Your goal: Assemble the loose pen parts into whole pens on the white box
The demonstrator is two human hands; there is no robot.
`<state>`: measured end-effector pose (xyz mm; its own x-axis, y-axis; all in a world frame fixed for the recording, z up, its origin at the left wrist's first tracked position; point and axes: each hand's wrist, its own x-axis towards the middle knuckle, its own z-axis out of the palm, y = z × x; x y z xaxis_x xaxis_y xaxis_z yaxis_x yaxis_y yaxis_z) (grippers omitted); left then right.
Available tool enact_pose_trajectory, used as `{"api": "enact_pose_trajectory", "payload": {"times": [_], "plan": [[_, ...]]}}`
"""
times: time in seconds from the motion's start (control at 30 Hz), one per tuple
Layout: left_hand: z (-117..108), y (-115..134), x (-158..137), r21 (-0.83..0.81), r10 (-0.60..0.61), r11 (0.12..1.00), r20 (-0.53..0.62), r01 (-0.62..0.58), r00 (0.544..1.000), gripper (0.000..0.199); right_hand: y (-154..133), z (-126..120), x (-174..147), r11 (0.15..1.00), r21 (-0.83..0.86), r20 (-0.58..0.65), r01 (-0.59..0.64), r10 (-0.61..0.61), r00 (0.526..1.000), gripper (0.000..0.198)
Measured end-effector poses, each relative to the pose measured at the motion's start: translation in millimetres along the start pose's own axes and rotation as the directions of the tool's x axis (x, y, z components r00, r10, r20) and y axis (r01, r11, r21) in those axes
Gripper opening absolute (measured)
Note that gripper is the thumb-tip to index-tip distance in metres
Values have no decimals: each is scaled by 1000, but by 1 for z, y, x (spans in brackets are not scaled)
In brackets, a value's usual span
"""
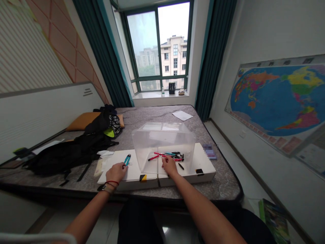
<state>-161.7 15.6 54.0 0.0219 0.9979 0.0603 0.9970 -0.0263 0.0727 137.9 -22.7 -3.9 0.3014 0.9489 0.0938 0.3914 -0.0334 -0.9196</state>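
Observation:
My left hand (117, 172), with a red string and a band on its wrist, rests over the left white box. Its fingers are closed on two teal pens (127, 159) that point away from me. A clear plastic bin (144, 142) lies on its side across the white boxes, its opening towards me. Inside it is a loose pile of pens (175, 155), red, black and teal. My right hand (169, 166) reaches into the opening, fingertips pinched together at the pile's left side beside a red pen (153, 158). What they grip is hidden. A short black pen or cap (181, 166) lies to the right.
Two flat white boxes (122, 178) lie side by side near the edge of the mattress (223, 183). A black backpack (66, 152) is on the left, with an orange cushion (82, 121) behind it. A white paper sheet (182, 115) lies towards the window.

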Motion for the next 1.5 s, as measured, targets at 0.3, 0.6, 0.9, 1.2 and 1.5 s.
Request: {"api": "enact_pose_trajectory", "payload": {"times": [0.3, 0.6, 0.9, 1.2, 1.5], "plan": [[2, 4, 2, -41, 2, 999, -9, -2, 1000, 29, -2, -1, -2, 1000, 4, 5, -1, 1, 1000, 26], [3, 1, 5, -7, -19, 1000, -33, 19, 999, 29, 0, 0, 0, 1000, -9, 5, 13, -13, 1000, 25], [7, -6, 10, 1, 60, 998, -189, -61, 980, 35, 3, 2, 1, 1000, -21, -3, 17, -17, 1000, 25], [35, -11, 34, -125, 112, 984, -150, -131, 982, 36, 2, 0, 0, 999, -28, -4, 20, -20, 1000, 23], [40, -10, 30, -90, 50, 994, -174, -66, 983, 34, 3, 2, 1, 1000, -28, 8, 6, -6, 1000, 25]]}}
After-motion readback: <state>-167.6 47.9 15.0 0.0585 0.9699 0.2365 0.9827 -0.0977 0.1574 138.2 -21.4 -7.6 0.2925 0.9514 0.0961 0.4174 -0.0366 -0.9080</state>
